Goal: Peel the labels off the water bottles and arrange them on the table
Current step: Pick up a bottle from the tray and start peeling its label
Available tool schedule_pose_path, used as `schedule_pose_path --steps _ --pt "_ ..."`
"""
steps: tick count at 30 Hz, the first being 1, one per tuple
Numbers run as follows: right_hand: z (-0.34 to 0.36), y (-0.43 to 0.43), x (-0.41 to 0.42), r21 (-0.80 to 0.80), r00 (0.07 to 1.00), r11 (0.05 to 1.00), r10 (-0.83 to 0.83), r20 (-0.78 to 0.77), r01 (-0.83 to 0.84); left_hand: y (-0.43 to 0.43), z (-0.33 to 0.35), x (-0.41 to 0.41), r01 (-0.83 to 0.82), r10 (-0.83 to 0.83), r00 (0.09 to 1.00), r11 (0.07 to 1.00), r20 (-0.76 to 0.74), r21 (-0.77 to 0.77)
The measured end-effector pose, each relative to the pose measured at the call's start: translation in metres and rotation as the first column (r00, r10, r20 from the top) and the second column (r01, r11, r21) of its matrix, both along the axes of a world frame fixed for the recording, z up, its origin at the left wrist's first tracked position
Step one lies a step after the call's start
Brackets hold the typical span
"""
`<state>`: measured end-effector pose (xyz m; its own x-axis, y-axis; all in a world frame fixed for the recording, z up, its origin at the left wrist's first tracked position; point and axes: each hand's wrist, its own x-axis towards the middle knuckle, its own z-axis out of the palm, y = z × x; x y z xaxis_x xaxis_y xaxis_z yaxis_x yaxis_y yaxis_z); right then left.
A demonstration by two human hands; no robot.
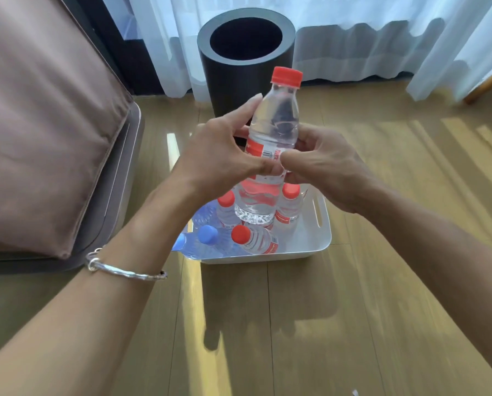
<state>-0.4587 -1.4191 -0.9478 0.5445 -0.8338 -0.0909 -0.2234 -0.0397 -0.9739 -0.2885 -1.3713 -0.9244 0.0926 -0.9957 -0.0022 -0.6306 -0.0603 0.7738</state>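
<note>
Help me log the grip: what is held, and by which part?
A red-capped water bottle, at its labelled middle: left hand grips one side, right hand pinches at the label.

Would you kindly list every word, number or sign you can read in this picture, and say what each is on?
Nothing can be read for certain.
On the held bottle, the red label: a barcode and small print, too blurred to read.
On the red-capped bottles in the white tray: white print on red, too small to read.
On the blue-capped bottles: no print discernible.
</note>
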Motion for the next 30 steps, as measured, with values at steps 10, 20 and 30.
schedule_pose_path --steps 10,20,30 --pt "-0.006 0.001 -0.001 -0.054 0.997 0.995 -0.080 -0.016 0.079 0.002 -0.003 -0.007 0.005 -0.003 0.997 0.999 -0.074 0.031" --pt "-0.003 -0.004 -0.004 0.035 1.000 0.999 0.005 0.024 -0.006 0.004 -0.009 -0.010 0.051 -0.041 0.982 0.998 -0.187 0.049" --pt "-0.007 -0.003 -0.005 0.015 1.000 1.000 0.026 0.004 -0.026 0.007 -0.010 -0.003 0.087 -0.052 0.934 0.993 -0.353 0.085"
